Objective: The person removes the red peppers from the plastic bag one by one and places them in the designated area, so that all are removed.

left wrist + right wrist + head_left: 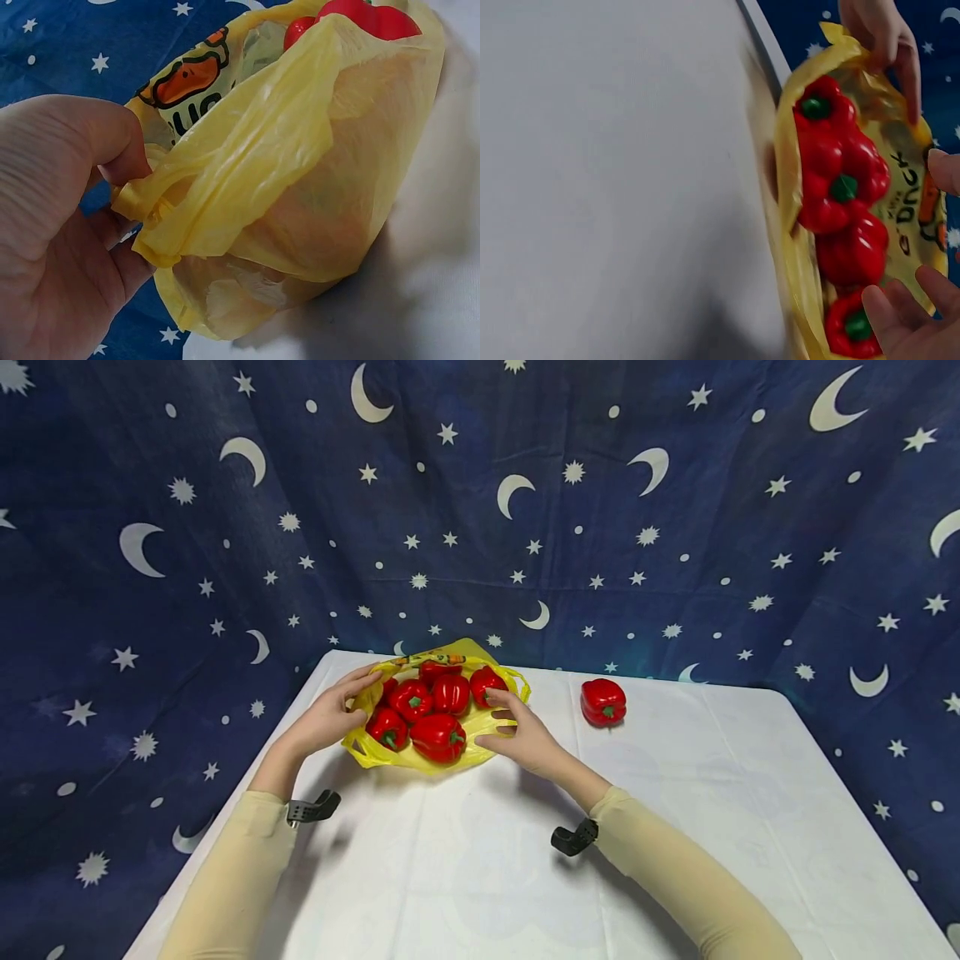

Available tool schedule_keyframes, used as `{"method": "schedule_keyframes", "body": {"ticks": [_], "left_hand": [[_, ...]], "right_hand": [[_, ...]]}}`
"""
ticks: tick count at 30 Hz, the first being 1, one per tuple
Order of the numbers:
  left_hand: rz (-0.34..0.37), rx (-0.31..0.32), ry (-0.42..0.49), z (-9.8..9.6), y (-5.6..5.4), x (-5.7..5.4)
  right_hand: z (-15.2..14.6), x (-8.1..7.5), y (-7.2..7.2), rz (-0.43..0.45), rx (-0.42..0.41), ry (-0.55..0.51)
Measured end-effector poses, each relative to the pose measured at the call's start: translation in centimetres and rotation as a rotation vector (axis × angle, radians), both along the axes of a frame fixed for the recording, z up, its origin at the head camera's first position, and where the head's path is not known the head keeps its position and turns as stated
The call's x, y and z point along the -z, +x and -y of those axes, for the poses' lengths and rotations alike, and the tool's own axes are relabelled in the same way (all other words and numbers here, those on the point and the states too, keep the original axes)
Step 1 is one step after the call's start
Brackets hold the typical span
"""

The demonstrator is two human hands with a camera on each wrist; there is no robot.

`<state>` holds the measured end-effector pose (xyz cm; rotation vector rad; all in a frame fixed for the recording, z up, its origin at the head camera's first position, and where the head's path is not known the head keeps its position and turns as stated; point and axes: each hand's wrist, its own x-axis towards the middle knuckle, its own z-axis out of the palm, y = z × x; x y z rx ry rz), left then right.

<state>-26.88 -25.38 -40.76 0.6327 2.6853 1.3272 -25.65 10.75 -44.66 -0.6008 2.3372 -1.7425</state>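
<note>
A yellow plastic bag (476,727) with a printed duck lies with its mouth open on the table, holding several red bell peppers (438,737) with green stems. My left hand (326,720) pinches the bag's left edge; in the left wrist view the gathered yellow film (247,195) comes out between thumb and fingers. At the bag's right side is my right hand (528,742), its fingers spread and gently bent near the rightmost pepper (486,685). In the right wrist view its fingertips overlap the nearest pepper (855,322) and the bag's rim.
One more red bell pepper (603,702) sits alone on the table, right of the bag and toward the back. A white cloth (675,827) covers the table. Behind it hangs a dark blue curtain (570,552) with moons and stars.
</note>
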Motion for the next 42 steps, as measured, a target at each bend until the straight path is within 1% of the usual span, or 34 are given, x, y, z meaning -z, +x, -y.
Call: {"method": "schedule_keyframes", "body": {"ticks": [5,12,15,20,24,29,35,42], "left_hand": [[0.004,-0.01,0.0,-0.2,0.1,-0.2],[0.03,-0.037,-0.016,-0.4,0.1,-0.4],[0.034,-0.04,-0.016,-0.5,0.2,-0.4],[0.037,-0.039,-0.012,-0.5,0.3,-0.3],[0.045,-0.042,-0.004,-0.4,0.3,-0.2],[0.058,-0.045,0.014,-0.3,0.2,-0.1],[0.057,-0.045,0.013,-0.3,0.3,-0.1],[0.06,-0.042,0.02,-0.3,0.3,0.0]], "right_hand": [[1.8,0.6,-0.5,0.036,-0.031,-0.018],[3.2,1.4,-1.3,0.082,-0.031,-0.021],[3.5,1.6,-1.4,0.094,-0.05,-0.023],[3.8,2.0,-1.9,0.11,-0.104,-0.022],[4.0,2.4,-2.2,0.096,-0.148,0.011],[4.2,2.9,-2.4,0.055,-0.188,0.055],[4.4,3.2,-2.6,0.047,-0.195,0.066],[4.6,3.4,-2.7,0.071,-0.203,0.1]]}}
